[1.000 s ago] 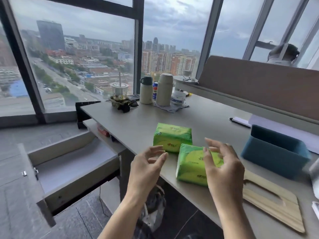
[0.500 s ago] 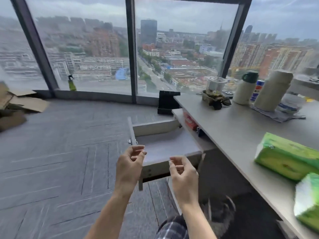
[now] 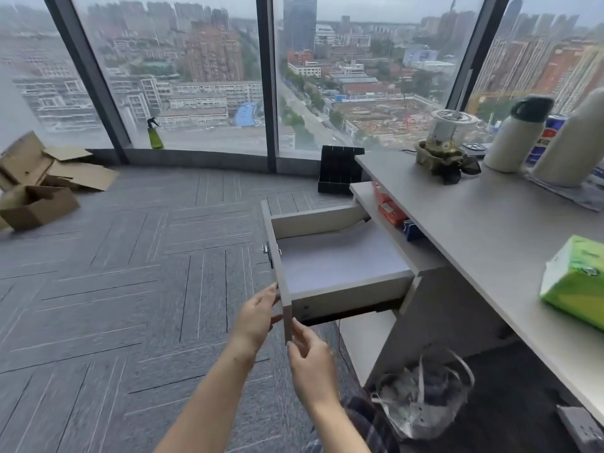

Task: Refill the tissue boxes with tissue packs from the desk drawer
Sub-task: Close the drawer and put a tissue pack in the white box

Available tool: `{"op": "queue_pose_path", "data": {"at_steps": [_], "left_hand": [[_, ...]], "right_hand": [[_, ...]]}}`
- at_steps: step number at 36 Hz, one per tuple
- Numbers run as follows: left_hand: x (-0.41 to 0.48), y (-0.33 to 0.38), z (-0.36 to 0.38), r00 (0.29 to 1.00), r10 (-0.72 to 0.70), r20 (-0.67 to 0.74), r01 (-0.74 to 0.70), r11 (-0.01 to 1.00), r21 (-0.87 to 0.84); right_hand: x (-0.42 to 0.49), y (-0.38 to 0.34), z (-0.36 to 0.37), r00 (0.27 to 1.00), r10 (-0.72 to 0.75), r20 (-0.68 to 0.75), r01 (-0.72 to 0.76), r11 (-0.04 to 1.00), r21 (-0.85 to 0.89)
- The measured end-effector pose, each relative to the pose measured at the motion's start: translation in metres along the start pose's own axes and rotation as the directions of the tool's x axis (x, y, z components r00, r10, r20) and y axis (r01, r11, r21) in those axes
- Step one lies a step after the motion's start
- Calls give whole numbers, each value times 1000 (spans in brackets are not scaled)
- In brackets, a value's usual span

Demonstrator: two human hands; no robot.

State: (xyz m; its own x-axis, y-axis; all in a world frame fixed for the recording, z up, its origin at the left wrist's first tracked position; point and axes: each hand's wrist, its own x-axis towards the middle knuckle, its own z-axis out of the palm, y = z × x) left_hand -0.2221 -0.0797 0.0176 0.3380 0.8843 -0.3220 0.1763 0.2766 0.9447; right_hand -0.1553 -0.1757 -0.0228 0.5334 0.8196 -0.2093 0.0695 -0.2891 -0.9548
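The desk drawer [image 3: 340, 266] stands pulled out to the left of the desk, and its inside shows nothing. My left hand [image 3: 256, 317] touches the outer face of the drawer front [image 3: 281, 282] with fingers apart. My right hand [image 3: 309, 358] is at the front's near bottom corner, fingers loosely spread, holding nothing. One green tissue pack [image 3: 577, 282] lies on the desk [image 3: 490, 230] at the right edge of view. The tissue boxes are out of view.
On the desk's far end stand two white flasks [image 3: 510, 142], a can and a small plant jar [image 3: 446, 138]. A shelf under the desktop holds red and blue packets [image 3: 390, 210]. A bin with a bag [image 3: 421, 400] sits under the desk. Cardboard boxes [image 3: 36, 188] lie at the far left.
The view has swung left from the desktop to the drawer. Both hands left the tissue packs and moved to the drawer front; they now touch it.
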Motion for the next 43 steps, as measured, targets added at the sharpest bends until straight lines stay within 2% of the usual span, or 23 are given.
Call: {"op": "queue_pose_path", "data": {"at_steps": [4, 9, 18, 25, 30, 43], "left_hand": [[3, 0, 3, 1000, -1, 12, 2, 998, -64], [10, -5, 7, 999, 1, 40, 0, 999, -36], [19, -7, 39, 981, -24, 193, 25, 1000, -1], [31, -5, 74, 899, -49, 435, 120, 983, -139], [41, -2, 103, 844, -68, 533, 165, 977, -137], [56, 2, 183, 814, -70, 577, 216, 958, -189]], "right_hand": [[5, 4, -1, 1000, 0, -5, 0, 1000, 3], [8, 7, -5, 1000, -1, -22, 2, 999, 45], [17, 17, -32, 994, 18, -106, -2, 989, 150], [26, 27, -60, 980, -29, -197, 53, 992, 114], [39, 35, -79, 973, -25, -230, 65, 984, 168], [83, 56, -135, 924, -9, -382, 100, 971, 218]]}}
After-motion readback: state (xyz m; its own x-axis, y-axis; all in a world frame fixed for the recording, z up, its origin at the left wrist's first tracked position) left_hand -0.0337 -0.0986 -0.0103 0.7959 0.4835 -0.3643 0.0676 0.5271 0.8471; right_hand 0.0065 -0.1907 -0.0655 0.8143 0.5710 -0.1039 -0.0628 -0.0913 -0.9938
